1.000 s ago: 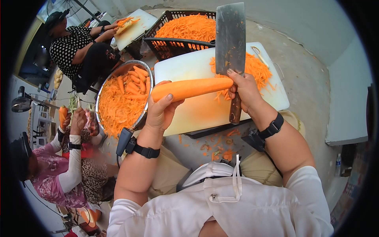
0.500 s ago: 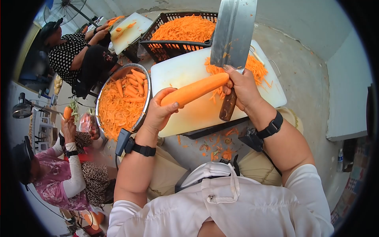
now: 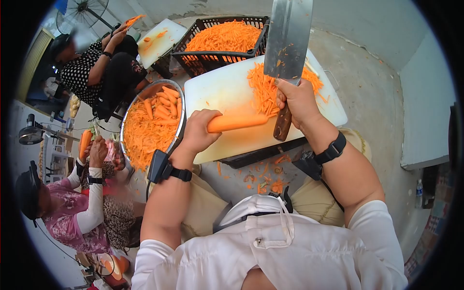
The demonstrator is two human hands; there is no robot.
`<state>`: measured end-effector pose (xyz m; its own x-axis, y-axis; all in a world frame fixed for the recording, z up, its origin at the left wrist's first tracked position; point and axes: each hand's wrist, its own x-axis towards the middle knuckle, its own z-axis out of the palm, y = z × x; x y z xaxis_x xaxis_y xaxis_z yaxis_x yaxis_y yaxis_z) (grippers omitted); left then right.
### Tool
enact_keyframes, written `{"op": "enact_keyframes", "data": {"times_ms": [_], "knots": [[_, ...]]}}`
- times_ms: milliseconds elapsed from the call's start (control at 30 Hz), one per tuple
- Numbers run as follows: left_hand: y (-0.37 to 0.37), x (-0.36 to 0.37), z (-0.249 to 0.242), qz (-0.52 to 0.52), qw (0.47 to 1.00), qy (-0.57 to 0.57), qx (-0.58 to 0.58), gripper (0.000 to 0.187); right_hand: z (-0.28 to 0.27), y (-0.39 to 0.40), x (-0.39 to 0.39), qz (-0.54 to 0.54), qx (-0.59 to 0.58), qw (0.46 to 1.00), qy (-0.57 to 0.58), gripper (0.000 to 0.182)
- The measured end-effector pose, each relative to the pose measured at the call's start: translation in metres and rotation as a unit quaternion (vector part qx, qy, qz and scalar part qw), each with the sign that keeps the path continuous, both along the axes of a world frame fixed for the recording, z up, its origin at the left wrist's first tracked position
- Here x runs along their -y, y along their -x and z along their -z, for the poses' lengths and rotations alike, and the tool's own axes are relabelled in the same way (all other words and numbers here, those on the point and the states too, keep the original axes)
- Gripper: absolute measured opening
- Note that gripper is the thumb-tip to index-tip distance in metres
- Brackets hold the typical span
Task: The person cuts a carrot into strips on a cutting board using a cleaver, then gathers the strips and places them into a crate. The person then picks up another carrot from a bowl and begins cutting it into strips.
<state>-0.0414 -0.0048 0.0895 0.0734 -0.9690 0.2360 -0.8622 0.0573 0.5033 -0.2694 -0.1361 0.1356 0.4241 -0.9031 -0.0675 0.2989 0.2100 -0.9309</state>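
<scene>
From the head camera, a long, thick orange carrot [image 3: 238, 123] lies level in the left hand [image 3: 200, 130], above the near half of the rectangular white plastic cutting board [image 3: 220, 92]; whether its underside touches the board cannot be told. The left hand is closed around the carrot's thick end from above, knuckles up. The right hand [image 3: 300, 101], at the board's right part, grips the brown wooden handle of a broad steel cleaver [image 3: 288, 43], its blade pointing away past the board's far edge, with orange scraps stuck to it. Half a second ago the carrot's tip slanted up to the right hand's fingers; now it is lower, and a gap parts it from them. That seems to leave the carrot to the left hand alone and the right hand free to manage the cleaver. A loose heap of orange carrot shreds [image 3: 265, 89] sits on the board, just beyond the carrot's tip. Left of the board stands a round silver metal basin [image 3: 182, 111] of shreds and whole carrots; beyond it, a black slatted plastic crate [image 3: 263, 38] heaped with shreds.
</scene>
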Motion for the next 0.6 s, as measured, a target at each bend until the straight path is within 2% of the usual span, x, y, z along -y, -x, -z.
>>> {"op": "enact_keyframes", "data": {"times_ms": [33, 67, 133, 233, 300, 367, 433, 500, 600], "knots": [[0.000, -0.001, 0.002, 0.014, 0.994, 0.022, 0.102, 0.040, -0.001, 0.003, 0.001, 0.011, 0.016, 1.000, -0.003, 0.013], [-0.001, -0.001, 0.003, 0.012, 0.994, 0.023, 0.103, 0.040, -0.003, 0.006, 0.001, 0.009, 0.018, 1.000, -0.003, 0.013], [-0.004, 0.000, 0.002, 0.042, 0.977, 0.020, 0.208, 0.034, -0.008, 0.012, 0.001, 0.018, 0.047, 0.999, -0.009, 0.011], [-0.014, 0.002, -0.005, 0.060, 0.961, 0.046, 0.267, 0.031, -0.016, 0.021, -0.001, 0.017, 0.076, 0.997, 0.001, 0.010], [-0.017, 0.003, -0.010, 0.051, 0.955, 0.022, 0.290, 0.026, -0.021, 0.025, -0.001, 0.016, 0.076, 0.997, 0.003, 0.011], [-0.019, 0.008, -0.014, 0.083, 0.913, 0.001, 0.400, 0.023, -0.021, 0.028, -0.001, 0.015, 0.076, 0.997, 0.011, 0.011], [-0.024, 0.016, -0.004, 0.092, 0.907, -0.024, 0.411, 0.020, -0.020, 0.029, 0.000, 0.014, 0.070, 0.997, 0.021, 0.011], [-0.027, 0.029, 0.013, 0.136, 0.920, -0.013, 0.367, 0.020, -0.019, 0.027, 0.000, 0.011, 0.063, 0.998, 0.010, 0.011], [-0.026, 0.039, 0.031, 0.146, 0.923, -0.052, 0.351, 0.024, -0.012, 0.025, -0.004, -0.008, 0.045, 0.999, -0.016, 0.010]]}}
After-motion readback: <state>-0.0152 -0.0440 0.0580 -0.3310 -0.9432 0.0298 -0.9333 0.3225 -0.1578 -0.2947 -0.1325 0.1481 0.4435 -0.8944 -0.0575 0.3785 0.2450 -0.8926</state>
